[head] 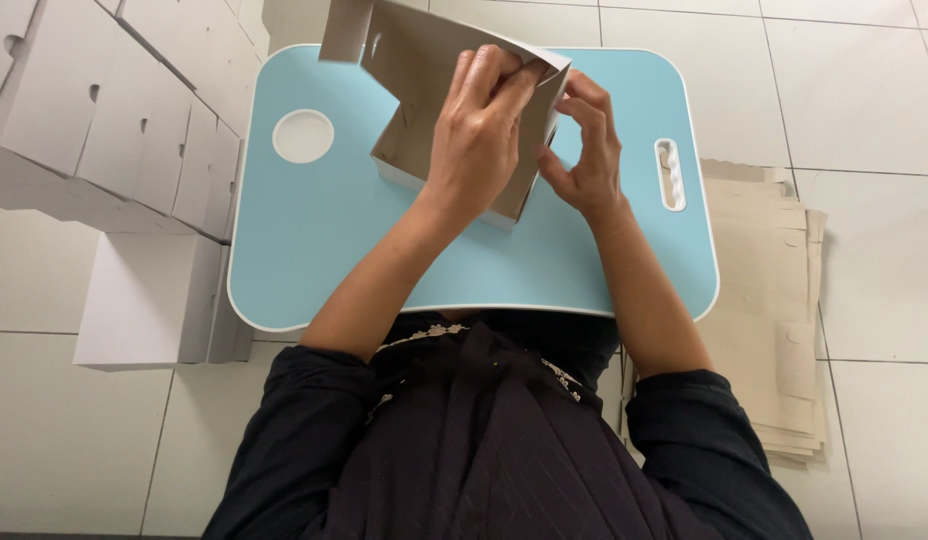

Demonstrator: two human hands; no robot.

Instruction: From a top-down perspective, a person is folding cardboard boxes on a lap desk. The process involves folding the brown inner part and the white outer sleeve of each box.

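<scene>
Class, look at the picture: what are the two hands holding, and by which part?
Both hold a half-folded cardboard box. The left hand presses over its upper right edge; the right hand pinches the same side wall from outside.

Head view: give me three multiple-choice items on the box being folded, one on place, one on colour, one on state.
1. Where is the stack of flat cardboard sheets?
A. on the floor to the person's right
B. on the tray table
C. on the lap

2. What colour is the tray table top?
A. red
B. light blue
C. black

3. How is the cardboard box?
A. lying flat and untouched
B. sealed shut
C. half-folded, lid flap up, gripped by both hands

Answers: A, the sheets lie right of the table; B, its bare surface shows it; C, the left hand and right hand pinch its side wall.
</scene>
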